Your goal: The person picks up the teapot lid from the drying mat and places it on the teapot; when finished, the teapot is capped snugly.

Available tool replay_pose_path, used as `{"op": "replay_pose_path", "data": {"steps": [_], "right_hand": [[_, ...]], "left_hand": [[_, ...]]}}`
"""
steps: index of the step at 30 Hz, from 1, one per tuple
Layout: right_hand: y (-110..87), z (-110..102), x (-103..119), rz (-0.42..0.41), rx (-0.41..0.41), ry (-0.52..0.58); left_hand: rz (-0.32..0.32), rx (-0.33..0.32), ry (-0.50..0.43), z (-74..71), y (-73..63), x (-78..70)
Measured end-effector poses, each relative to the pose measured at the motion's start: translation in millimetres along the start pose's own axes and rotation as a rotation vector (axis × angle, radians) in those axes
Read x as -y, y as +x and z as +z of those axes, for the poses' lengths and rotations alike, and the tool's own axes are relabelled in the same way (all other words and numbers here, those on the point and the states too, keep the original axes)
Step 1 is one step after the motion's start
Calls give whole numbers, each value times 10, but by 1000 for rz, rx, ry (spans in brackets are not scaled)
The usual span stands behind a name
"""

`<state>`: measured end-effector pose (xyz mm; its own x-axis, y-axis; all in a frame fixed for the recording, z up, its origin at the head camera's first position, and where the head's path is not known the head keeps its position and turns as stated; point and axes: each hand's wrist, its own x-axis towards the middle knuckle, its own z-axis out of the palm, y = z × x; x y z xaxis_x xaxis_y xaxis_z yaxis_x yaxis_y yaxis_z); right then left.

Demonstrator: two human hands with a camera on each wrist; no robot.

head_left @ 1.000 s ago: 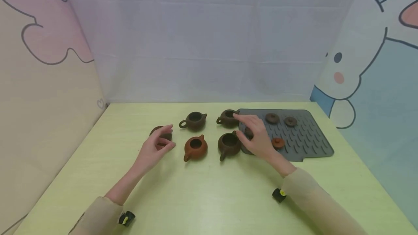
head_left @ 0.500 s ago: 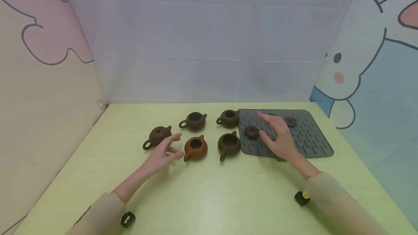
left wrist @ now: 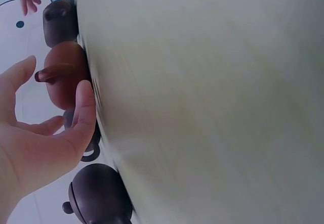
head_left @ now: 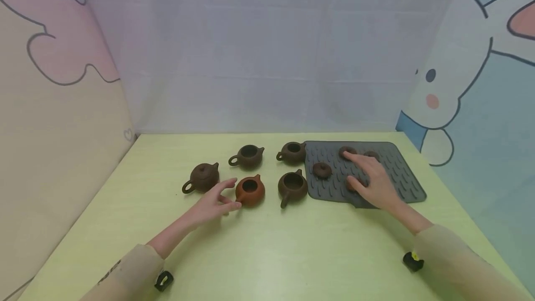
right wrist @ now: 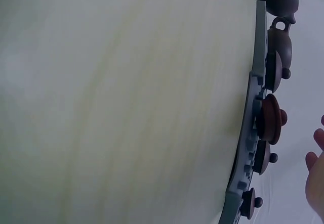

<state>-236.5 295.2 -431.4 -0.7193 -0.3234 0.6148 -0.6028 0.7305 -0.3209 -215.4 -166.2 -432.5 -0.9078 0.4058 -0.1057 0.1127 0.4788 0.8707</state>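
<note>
My left hand is beside the orange-brown clay teapot, which has no lid on. Its thumb and forefinger are spread apart near the teapot's handle, holding nothing. To its left stands a dark brown teapot with its lid on. Over the grey ridged mat hovers my right hand, fingers spread and grasping nothing. Below it a reddish lid lies on the mat, partly hidden by the thumb in the head view. A dark lid lies left of that hand.
Three dark teapots without lids stand mid-table: one at the back left, one at the back right beside the mat, one in front. Two more dark lids, one at the fingertips and one behind the hand, lie on the mat's far part.
My left hand has moved right, from the lidded dark teapot to the orange-brown one. My right hand has moved right from above the lidless teapots to over the reddish lid.
</note>
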Motion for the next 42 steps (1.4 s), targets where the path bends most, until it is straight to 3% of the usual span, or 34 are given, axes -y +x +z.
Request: {"op": "replay_pose_path", "data": {"steps": [7, 13, 18, 31, 42], "right_hand": [[-147, -30, -109, 131, 159, -30], [-234, -70, -164, 243, 282, -48], [-201, -106, -158, 269, 370, -65], [-110, -89, -202, 387, 398, -12], [-47, -176, -191, 375, 401, 22]], "left_hand": [[-31, 35, -25, 58, -13, 41], [-38, 69, -111, 84, -42, 44], [-49, 74, -173, 80, -45, 40], [-61, 57, -223, 57, -40, 19], [-57, 55, -268, 46, 28, 45]]}}
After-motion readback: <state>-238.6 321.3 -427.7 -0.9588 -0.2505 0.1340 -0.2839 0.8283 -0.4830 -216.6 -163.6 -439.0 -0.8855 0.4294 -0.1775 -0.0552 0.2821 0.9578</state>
